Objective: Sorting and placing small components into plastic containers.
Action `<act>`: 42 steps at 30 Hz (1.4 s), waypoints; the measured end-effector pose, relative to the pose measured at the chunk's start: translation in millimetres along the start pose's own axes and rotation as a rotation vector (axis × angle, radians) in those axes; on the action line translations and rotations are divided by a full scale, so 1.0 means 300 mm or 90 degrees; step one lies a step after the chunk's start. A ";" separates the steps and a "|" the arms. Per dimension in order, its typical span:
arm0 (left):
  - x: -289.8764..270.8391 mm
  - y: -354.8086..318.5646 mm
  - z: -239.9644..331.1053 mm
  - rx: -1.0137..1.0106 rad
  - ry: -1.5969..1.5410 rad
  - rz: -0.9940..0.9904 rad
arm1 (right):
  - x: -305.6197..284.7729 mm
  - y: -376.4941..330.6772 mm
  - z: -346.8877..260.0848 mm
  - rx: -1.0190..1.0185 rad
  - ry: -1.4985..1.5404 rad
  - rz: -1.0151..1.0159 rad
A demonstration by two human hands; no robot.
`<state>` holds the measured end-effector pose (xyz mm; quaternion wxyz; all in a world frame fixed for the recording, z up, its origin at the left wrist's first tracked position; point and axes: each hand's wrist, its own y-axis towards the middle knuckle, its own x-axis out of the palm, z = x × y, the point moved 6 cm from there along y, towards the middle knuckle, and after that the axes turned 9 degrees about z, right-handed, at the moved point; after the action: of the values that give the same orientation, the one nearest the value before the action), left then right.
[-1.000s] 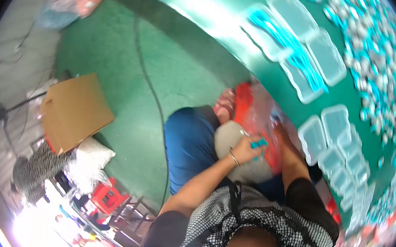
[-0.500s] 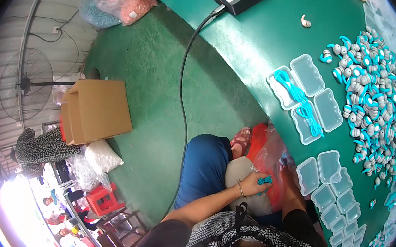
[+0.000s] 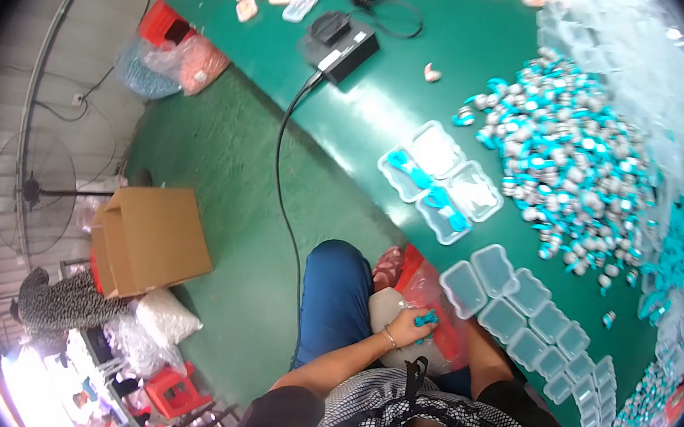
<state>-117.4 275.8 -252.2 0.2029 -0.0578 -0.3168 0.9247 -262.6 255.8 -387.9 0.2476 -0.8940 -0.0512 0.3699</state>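
Observation:
My left hand (image 3: 408, 329) is closed round a small bundle of teal cord (image 3: 426, 317) above my lap. Beside it hangs a red plastic bag (image 3: 447, 341), below the table's edge. My right forearm (image 3: 487, 358) reaches past this bag toward the table edge; the hand at its end is hidden. On the green table, two open clear plastic cases (image 3: 443, 227) each contain coiled teal cord (image 3: 407, 169). Closer to me runs a row of open clear cases (image 3: 526, 350) with nothing visible inside. A large heap of grey and teal earbuds (image 3: 569, 154) lies farther right.
A black box-shaped device (image 3: 348, 57) on the table has a black cable (image 3: 279, 165) dropping to the floor. One pale earbud (image 3: 432, 73) lies apart. A cardboard box (image 3: 160, 236), a fan (image 3: 30, 189) and another person (image 3: 57, 304) are at left.
The view has swung, so the table and its things appear farther left and lower. My left hand still grips the teal cord. My right hand, partly showing by the red bag before, is now hidden.

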 end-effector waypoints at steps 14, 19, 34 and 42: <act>0.042 0.155 -0.084 -0.296 0.186 -0.173 | -0.159 -0.340 0.087 0.088 0.210 0.296; 0.061 0.189 -0.065 -0.292 0.264 -0.174 | -0.272 -0.456 -0.008 0.122 0.418 0.383; -0.070 -0.146 0.508 0.000 -0.074 -0.266 | -0.771 -0.795 -0.761 -0.225 0.437 0.297; -0.221 -0.176 0.839 0.164 -0.243 -0.154 | -0.994 -0.575 -1.038 -0.384 0.119 0.500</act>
<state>-98.5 144.8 -21.9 0.2543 0.1826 -0.2339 0.9205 -247.9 198.4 72.7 -0.1759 -0.9067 0.2069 0.3226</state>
